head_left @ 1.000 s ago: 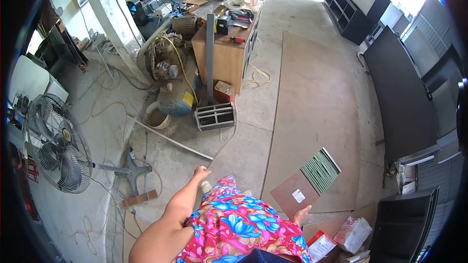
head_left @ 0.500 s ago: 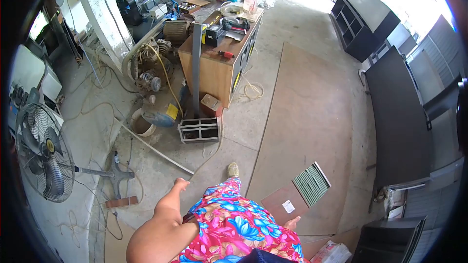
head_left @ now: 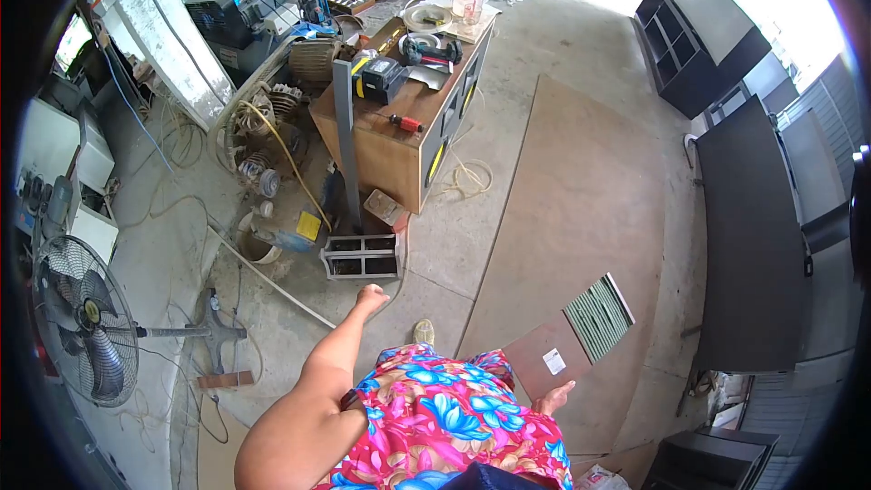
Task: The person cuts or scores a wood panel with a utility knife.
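Observation:
My right hand (head_left: 553,396) grips the near edge of a flat brown board (head_left: 531,360), which hangs over the floor at my right side. The board carries a white label (head_left: 553,362) and has a green ribbed section (head_left: 599,318) with a pale strip at its far end. My left hand (head_left: 372,298) is stretched forward with curled fingers, and I see nothing in it. Ahead of that hand, a grey metal frame (head_left: 363,243) with open compartments sits on the floor.
A wooden cabinet (head_left: 381,161) bears a red screwdriver (head_left: 408,123) and power tools. A large brown sheet (head_left: 581,191) lies on the floor. Left are a standing fan (head_left: 86,318), a compressor (head_left: 259,145) and a long pale strip (head_left: 272,277). Dark panels (head_left: 753,236) lean at right.
My left hand has swung forward and right. The brown board has moved forward and right together with my right hand. The cabinet and metal frame are nearer as I walk.

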Action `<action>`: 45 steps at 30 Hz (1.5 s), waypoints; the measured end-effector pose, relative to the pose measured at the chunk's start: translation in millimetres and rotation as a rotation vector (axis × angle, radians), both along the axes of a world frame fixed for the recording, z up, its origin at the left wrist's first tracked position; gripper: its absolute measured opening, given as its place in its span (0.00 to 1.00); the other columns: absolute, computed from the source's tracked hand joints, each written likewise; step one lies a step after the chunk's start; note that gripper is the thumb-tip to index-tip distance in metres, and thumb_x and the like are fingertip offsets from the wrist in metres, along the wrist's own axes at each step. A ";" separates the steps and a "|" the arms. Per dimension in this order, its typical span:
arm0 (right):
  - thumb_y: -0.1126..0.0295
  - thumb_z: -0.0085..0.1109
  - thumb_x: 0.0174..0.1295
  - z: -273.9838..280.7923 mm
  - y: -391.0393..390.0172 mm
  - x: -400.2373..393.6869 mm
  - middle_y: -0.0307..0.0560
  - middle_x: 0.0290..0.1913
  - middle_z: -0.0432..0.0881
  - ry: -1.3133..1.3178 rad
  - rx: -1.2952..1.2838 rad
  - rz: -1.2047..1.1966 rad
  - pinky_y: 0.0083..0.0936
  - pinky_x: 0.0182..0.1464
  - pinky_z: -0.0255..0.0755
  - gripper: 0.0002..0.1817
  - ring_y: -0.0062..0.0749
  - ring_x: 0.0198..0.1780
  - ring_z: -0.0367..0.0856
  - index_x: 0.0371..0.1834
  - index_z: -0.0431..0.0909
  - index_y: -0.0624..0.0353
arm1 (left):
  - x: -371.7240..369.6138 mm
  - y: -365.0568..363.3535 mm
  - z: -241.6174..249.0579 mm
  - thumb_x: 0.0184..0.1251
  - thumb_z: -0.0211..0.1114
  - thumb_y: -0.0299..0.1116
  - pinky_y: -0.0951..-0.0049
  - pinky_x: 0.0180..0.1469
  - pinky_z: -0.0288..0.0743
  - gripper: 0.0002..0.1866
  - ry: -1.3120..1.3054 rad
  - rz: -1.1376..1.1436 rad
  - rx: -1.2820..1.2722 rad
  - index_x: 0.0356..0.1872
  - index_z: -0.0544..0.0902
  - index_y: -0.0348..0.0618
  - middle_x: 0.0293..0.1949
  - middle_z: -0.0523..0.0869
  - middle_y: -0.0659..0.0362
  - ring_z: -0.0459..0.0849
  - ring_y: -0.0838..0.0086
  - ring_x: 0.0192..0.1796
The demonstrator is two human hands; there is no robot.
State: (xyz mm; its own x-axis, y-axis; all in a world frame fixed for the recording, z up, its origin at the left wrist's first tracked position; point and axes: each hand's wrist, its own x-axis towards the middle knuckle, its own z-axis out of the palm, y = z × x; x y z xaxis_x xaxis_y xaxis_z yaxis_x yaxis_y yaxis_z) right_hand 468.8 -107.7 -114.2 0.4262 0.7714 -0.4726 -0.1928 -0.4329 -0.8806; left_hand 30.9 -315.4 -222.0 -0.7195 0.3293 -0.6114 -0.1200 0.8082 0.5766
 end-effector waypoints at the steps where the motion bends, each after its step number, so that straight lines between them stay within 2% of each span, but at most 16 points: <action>1: 0.46 0.38 0.63 -4.2 10.7 -0.2 0.54 0.47 0.74 -0.019 -0.006 0.015 0.35 0.45 0.71 0.35 0.42 0.44 0.74 0.48 0.68 0.75 | 1.8 7.5 1.9 0.41 0.71 0.38 0.73 0.29 0.76 0.22 -0.009 0.001 -0.005 0.39 0.80 0.40 0.27 0.84 0.56 0.81 0.73 0.22; 5: 0.43 0.40 0.61 -17.0 59.6 2.4 0.52 0.50 0.72 0.017 -0.051 0.079 0.34 0.49 0.68 0.36 0.40 0.47 0.72 0.52 0.66 0.72 | 19.6 18.6 -30.2 0.42 0.71 0.39 0.73 0.29 0.76 0.20 -0.084 -0.041 -0.105 0.37 0.80 0.41 0.26 0.83 0.57 0.81 0.73 0.22; 8: 0.42 0.41 0.60 -22.1 106.5 3.9 0.53 0.49 0.73 -0.073 -0.093 0.043 0.35 0.48 0.69 0.37 0.41 0.46 0.73 0.51 0.67 0.73 | 38.6 30.6 -28.3 0.42 0.70 0.40 0.72 0.29 0.76 0.18 -0.174 0.028 -0.190 0.34 0.81 0.41 0.25 0.83 0.57 0.81 0.73 0.21; 9: 0.42 0.41 0.59 -23.6 124.2 5.4 0.54 0.49 0.73 -0.096 -0.095 0.050 0.35 0.48 0.69 0.38 0.42 0.45 0.73 0.50 0.68 0.74 | 42.2 35.8 -28.0 0.43 0.71 0.39 0.75 0.23 0.73 0.17 -0.204 0.020 -0.193 0.35 0.81 0.42 0.25 0.83 0.60 0.79 0.76 0.19; 10: 0.41 0.41 0.59 -25.3 143.2 7.9 0.55 0.48 0.74 -0.120 -0.096 0.058 0.35 0.48 0.69 0.38 0.42 0.45 0.74 0.49 0.69 0.74 | 44.1 41.0 -32.9 0.43 0.70 0.39 0.75 0.22 0.73 0.17 -0.212 0.038 -0.207 0.34 0.81 0.42 0.25 0.82 0.60 0.79 0.76 0.19; 14: 0.40 0.42 0.58 -37.6 232.4 27.8 0.56 0.45 0.76 -0.135 -0.056 0.120 0.35 0.46 0.70 0.39 0.43 0.43 0.75 0.46 0.71 0.75 | 70.2 90.3 -34.6 0.45 0.68 0.40 0.72 0.19 0.70 0.14 -0.176 0.198 -0.194 0.27 0.80 0.41 0.21 0.81 0.60 0.78 0.74 0.18; 16: 0.43 0.41 0.61 -16.0 270.1 29.1 0.55 0.44 0.76 -0.264 -0.083 0.219 0.35 0.45 0.70 0.36 0.40 0.42 0.75 0.46 0.71 0.75 | 86.7 115.3 -37.9 0.47 0.67 0.41 0.72 0.18 0.69 0.14 -0.151 0.275 -0.127 0.25 0.79 0.41 0.20 0.80 0.59 0.77 0.74 0.17; 19: 0.45 0.41 0.62 -8.9 321.9 37.8 0.54 0.42 0.76 -0.259 -0.027 0.291 0.34 0.43 0.70 0.35 0.38 0.41 0.75 0.44 0.71 0.75 | 107.2 166.4 -37.9 0.50 0.62 0.42 0.71 0.29 0.75 0.13 -0.167 0.299 -0.166 0.25 0.81 0.41 0.24 0.84 0.57 0.81 0.71 0.21; 22: 0.44 0.41 0.61 2.6 364.1 32.4 0.53 0.41 0.77 -0.172 0.028 0.347 0.33 0.42 0.70 0.35 0.37 0.40 0.75 0.44 0.72 0.75 | 126.0 208.9 -41.8 0.57 0.57 0.39 0.72 0.19 0.70 0.13 -0.033 0.204 -0.111 0.26 0.78 0.38 0.21 0.81 0.57 0.77 0.74 0.17; 25: 0.45 0.40 0.62 7.2 392.8 28.5 0.53 0.41 0.77 -0.180 0.026 0.401 0.31 0.43 0.70 0.35 0.37 0.41 0.75 0.44 0.72 0.75 | 143.3 242.5 -14.1 0.59 0.53 0.36 0.72 0.22 0.73 0.12 -0.176 0.291 -0.046 0.27 0.78 0.37 0.22 0.82 0.57 0.79 0.73 0.19; 28: 0.45 0.40 0.62 -11.1 421.1 23.7 0.52 0.40 0.77 -0.212 0.039 0.466 0.30 0.43 0.70 0.35 0.36 0.41 0.74 0.43 0.72 0.76 | 152.0 250.1 -15.8 0.61 0.50 0.38 0.70 0.28 0.76 0.15 -0.230 0.294 -0.078 0.28 0.78 0.37 0.22 0.82 0.56 0.80 0.71 0.20; 31: 0.45 0.40 0.62 -15.4 434.4 15.9 0.52 0.39 0.77 -0.225 0.057 0.512 0.29 0.43 0.69 0.34 0.34 0.39 0.74 0.42 0.73 0.76 | 154.2 246.9 -18.6 0.61 0.43 0.40 0.68 0.43 0.74 0.19 -0.136 -0.034 -0.285 0.29 0.80 0.39 0.29 0.84 0.53 0.82 0.66 0.38; 34: 0.46 0.41 0.62 -10.2 445.3 -0.4 0.50 0.37 0.77 -0.239 0.070 0.530 0.28 0.41 0.69 0.34 0.32 0.37 0.73 0.40 0.74 0.76 | 155.9 261.6 -14.2 0.62 0.43 0.44 0.65 0.48 0.72 0.22 -0.111 0.210 -0.360 0.33 0.81 0.37 0.35 0.82 0.47 0.80 0.60 0.42; 37: 0.47 0.42 0.62 -8.6 464.7 -15.5 0.48 0.34 0.77 -0.269 0.045 0.530 0.27 0.38 0.68 0.33 0.30 0.35 0.72 0.38 0.74 0.76 | 156.4 289.0 14.9 0.63 0.43 0.50 0.61 0.51 0.69 0.26 0.049 0.262 -0.423 0.37 0.80 0.35 0.40 0.80 0.43 0.78 0.54 0.46; 43: 0.49 0.42 0.63 -17.3 531.1 -45.1 0.42 0.26 0.74 -0.427 0.012 0.621 0.26 0.30 0.64 0.31 0.26 0.29 0.66 0.31 0.75 0.74 | 118.6 351.8 20.2 0.61 0.44 0.56 0.58 0.50 0.70 0.31 0.045 0.412 -0.353 0.35 0.80 0.32 0.40 0.79 0.40 0.77 0.51 0.46; 45: 0.49 0.41 0.64 -18.4 554.2 -59.7 0.42 0.25 0.73 -0.422 0.014 0.652 0.27 0.29 0.64 0.30 0.26 0.27 0.66 0.29 0.74 0.73 | 100.6 369.7 -8.2 0.60 0.45 0.56 0.58 0.48 0.71 0.30 0.023 0.451 -0.323 0.31 0.81 0.35 0.37 0.80 0.43 0.78 0.52 0.44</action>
